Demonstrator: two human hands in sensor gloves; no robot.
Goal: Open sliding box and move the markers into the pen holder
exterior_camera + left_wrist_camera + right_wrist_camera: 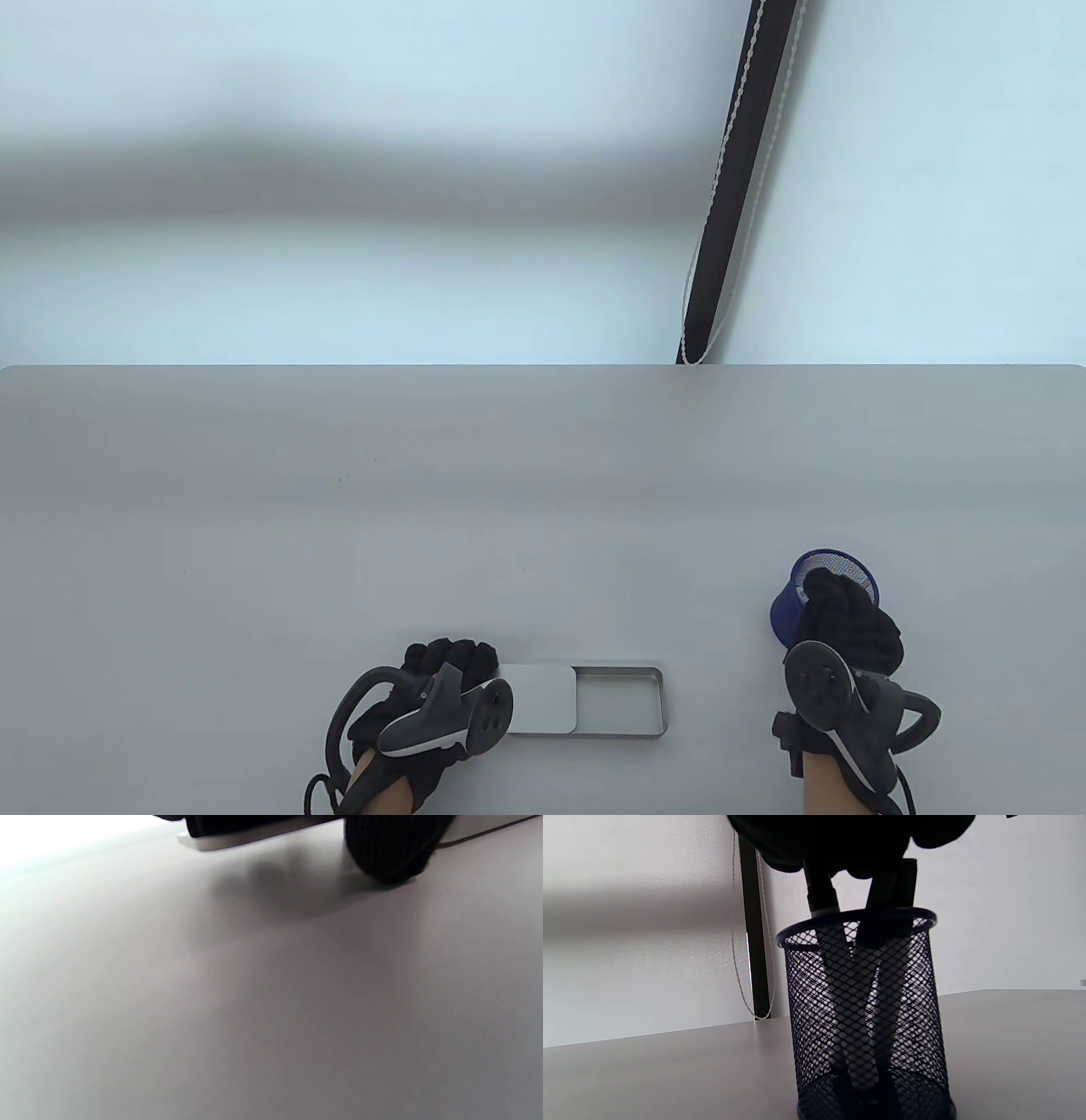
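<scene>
Box (618, 703) is slid open: lid (543, 698) pushed off toward its left end, tray exposed on the right. The uncovered part of the tray looks bare, no markers showing there; the part under the lid can't be checked.

Markers (859, 993) are in the holder (865, 1018), which stands well right of the box and a little farther back. Through the mesh in the right wrist view at least two, maybe three, stand leaning inside with tips near the bottom and tops poking above the rim.

Judgement: opening is done and the transfer is at or near its last step. What's left looks like letting go and pulling the hand clear, plus any marker hidden under the lid.

Right hand (848, 628) sits directly over the holder mouth, fingers bunched down around the marker tops. It appears to be gripping them; whether the pinch is loosening I can't tell.

Left hand (441, 679) is at the box's left end, fingers curled over the lid edge, steadying it. In the left wrist view a fingertip (388, 853) rests on the table (271, 1005) just beside the lid.
</scene>
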